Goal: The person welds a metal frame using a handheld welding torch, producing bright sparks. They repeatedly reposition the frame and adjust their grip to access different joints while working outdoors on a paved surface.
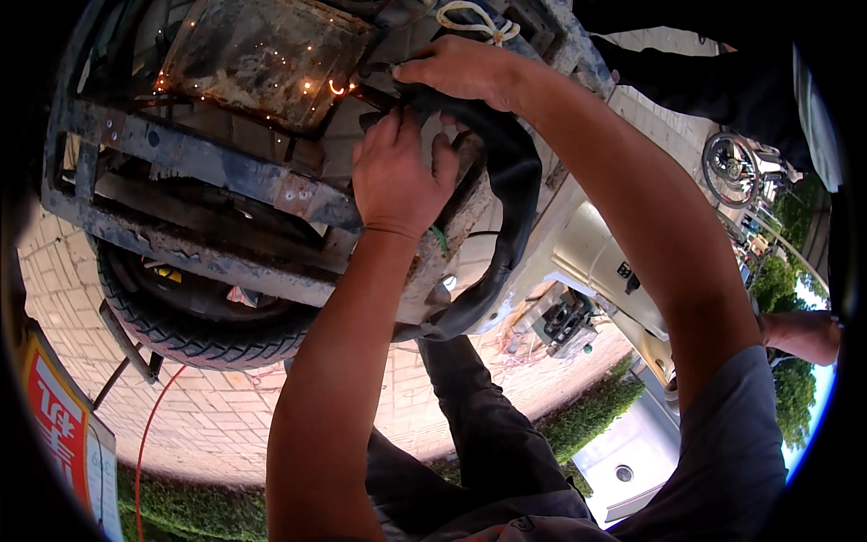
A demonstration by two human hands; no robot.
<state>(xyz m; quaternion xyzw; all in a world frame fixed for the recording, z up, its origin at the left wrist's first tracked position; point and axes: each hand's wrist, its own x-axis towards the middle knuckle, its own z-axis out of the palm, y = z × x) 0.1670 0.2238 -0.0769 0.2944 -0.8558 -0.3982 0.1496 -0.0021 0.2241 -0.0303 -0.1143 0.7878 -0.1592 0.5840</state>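
A flat black rubber inner tube (515, 172) hangs in a long loop from my hands down over the corner of a rusty metal frame (226, 167). My right hand (465, 70) is closed on its upper end, the fingertips pointing left. Just below, my left hand (402, 176) presses its fingers over the bunched rubber, thumb bent to the right. Part of the tube is hidden beneath both hands. Left of my fingers lies a scorched, rusty metal plate (266, 59) inside the frame, with orange sparks and a glowing spot near its right edge.
A treaded black tyre (208, 339) sits under the frame. White cord (479, 20) is tied at the top. A pale body panel (614, 248) and a machine (564, 321) stand to the right. A red hose (144, 434) crosses the brick paving. Another person's dark-clad leg (686, 86) is at upper right.
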